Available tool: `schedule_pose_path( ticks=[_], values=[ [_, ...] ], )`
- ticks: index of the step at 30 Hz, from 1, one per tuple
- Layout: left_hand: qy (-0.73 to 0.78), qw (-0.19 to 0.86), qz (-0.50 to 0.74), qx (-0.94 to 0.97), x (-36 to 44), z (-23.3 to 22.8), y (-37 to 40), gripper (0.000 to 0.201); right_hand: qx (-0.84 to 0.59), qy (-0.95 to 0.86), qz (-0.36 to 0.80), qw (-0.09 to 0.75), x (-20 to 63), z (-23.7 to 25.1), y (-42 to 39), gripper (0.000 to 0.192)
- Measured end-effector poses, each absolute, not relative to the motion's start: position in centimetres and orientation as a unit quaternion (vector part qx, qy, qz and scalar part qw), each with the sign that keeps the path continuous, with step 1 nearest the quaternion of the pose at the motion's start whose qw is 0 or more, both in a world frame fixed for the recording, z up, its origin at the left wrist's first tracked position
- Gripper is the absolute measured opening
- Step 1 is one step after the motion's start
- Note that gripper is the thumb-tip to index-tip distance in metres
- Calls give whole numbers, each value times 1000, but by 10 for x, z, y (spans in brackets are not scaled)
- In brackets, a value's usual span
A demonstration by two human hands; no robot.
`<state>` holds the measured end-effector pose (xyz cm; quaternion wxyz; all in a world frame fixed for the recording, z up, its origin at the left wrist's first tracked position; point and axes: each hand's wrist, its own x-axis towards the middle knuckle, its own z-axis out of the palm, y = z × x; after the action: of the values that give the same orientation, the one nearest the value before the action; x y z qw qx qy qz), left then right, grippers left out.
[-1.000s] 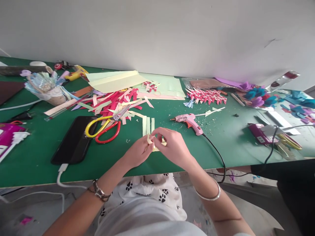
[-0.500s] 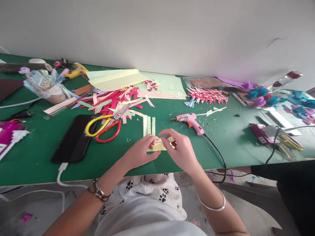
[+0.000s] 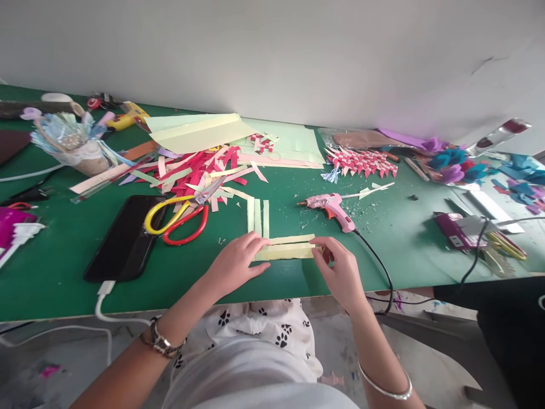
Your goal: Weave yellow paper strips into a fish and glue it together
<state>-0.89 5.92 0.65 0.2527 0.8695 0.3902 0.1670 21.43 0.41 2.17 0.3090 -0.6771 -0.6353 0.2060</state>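
Head view: pale yellow paper strips (image 3: 289, 253), at least 2, laid crosswise on the green tabletop (image 3: 179, 275), near its front edge and between the 2 hands; 3 pale green paper strips (image 3: 258, 217), set lengthwise beyond their left end. Handling, as judged: the yellow strips are best pressed flat, with the left end steadied lightly while the right end is squared, so that edges run parallel and the thin paper is neither creased nor tugged askew. Left hand (image 3: 238, 261): loosely spread, thumb parted well from the fingers, fingertips rested on the left end of the strips. Right hand (image 3: 340, 272): fingers curled, thumb and index finger set close together at the right end; whether paper is pinched between them cannot be told. Adjacent: pink hot-glue gun (image 3: 331, 208), beyond the right hand; scissors (image 3: 200, 200), handles 1 yellow, 1 red, to the left.
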Motion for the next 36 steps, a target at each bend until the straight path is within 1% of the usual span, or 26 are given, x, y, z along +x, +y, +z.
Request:
schedule_pose_path(
  ticks=[6,11,18,28,36],
  values=[
    [391,251,161,870,-8,6,60,25,-686,-621,204,318,222,12,-1,18],
    [394,260,173,864,-8,6,59,24,-680,-644,183,300,221,5,-4,18],
    [390,252,168,870,-8,4,60,23,-690,-652,134,284,217,-2,-5,19],
    [388,242,170,873,-8,3,60,21,-683,-680,96,250,215,-8,-4,19],
    [381,232,171,879,-10,1,59,23,-679,-694,58,234,215,-10,-3,18]
  ],
)
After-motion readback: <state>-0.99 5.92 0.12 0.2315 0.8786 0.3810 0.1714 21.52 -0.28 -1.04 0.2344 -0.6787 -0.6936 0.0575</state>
